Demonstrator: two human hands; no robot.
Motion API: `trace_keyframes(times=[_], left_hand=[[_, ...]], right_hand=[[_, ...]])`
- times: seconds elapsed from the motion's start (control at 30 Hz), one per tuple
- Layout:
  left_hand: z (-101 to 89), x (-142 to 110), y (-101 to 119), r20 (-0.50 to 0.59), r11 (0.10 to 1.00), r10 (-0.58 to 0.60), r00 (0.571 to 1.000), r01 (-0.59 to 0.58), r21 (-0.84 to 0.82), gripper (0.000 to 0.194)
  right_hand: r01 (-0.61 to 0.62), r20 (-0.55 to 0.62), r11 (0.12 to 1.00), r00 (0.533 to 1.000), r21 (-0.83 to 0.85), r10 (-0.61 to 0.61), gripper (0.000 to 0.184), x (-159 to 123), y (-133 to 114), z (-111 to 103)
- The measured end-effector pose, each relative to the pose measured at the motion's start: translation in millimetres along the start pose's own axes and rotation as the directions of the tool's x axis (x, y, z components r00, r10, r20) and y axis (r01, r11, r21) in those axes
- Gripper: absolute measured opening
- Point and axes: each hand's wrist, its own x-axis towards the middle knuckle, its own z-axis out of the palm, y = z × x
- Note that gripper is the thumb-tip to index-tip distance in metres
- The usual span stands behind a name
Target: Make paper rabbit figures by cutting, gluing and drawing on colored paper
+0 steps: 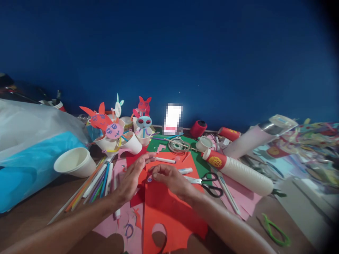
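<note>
Between the hands, at the right fingertips, sits one small marked disc (149,179). Right hand (173,177) is curled, thumb and fingers nearly together; cannot tell if it grips. Left hand (132,179) is loosely open, nothing visible held. A loose pinch could drop the disc onto the red sheet (171,211); right wrist could knock the scissors (202,181) just beyond. Counts: one disc, one scissors, five paper animal faces (114,131) beyond left hand.

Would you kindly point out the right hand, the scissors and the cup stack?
Right hand (171,177): head view, back of the hand.
Scissors (196,180): head view, blades.
Cup stack (241,174): head view, white side.
</note>
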Motion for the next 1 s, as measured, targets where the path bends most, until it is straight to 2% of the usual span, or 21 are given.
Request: trace_keyframes(times=[0.13, 0.3, 0.4, 0.47, 0.57, 0.67, 0.9, 1.0], left_hand=[[-0.3, -2, -6, 0.064, 0.999, -0.048, 0.997, 0.049, -0.006, 0.043], [2.7, -5, -8, 0.085, 0.973, -0.169, 0.982, 0.18, -0.145, 0.046], [2.6, -2, -7, 0.139, 0.931, -0.245, 0.959, 0.273, -0.242, 0.048], [0.4, 2, -6, 0.141, 0.914, -0.265, 0.954, 0.295, -0.279, 0.042], [-3.6, 7, -8, 0.061, 0.946, -0.227, 0.972, 0.235, -0.223, 0.025], [-4.8, 9, -8, 0.06, 0.959, -0.228, 0.972, 0.234, -0.16, 0.018], [-2.4, 5, -7, 0.13, 0.943, -0.277, 0.952, 0.296, -0.155, 0.023], [-3.2, 6, -10, 0.114, 0.943, -0.299, 0.947, 0.312, -0.114, 0.021]], right_hand=[[0.023, 0.022, 0.999, 1.0, -0.027, -0.022, 0.015, 1, 2, 6], [0.044, 0.017, 0.996, 0.999, -0.079, -0.043, 0.014, 4, 10, 10], [0.026, 0.037, 1.0, 0.999, -0.018, -0.025, 0.019, 5, 8, 9], [0.018, 0.047, 0.999, 0.999, 0.045, -0.02, 0.022, 5, 2, 5], [0.012, 0.035, 0.996, 0.999, 0.093, -0.015, 0.023, 4, -8, -3], [0.004, 0.012, 0.997, 1.0, 0.082, -0.005, 0.024, 5, -12, -9], [-0.024, -0.083, 1.0, 0.996, -0.018, 0.022, 0.024, 7, -9, -9], [-0.035, -0.117, 0.998, 0.993, -0.048, 0.029, 0.02, 7, -9, -9]])
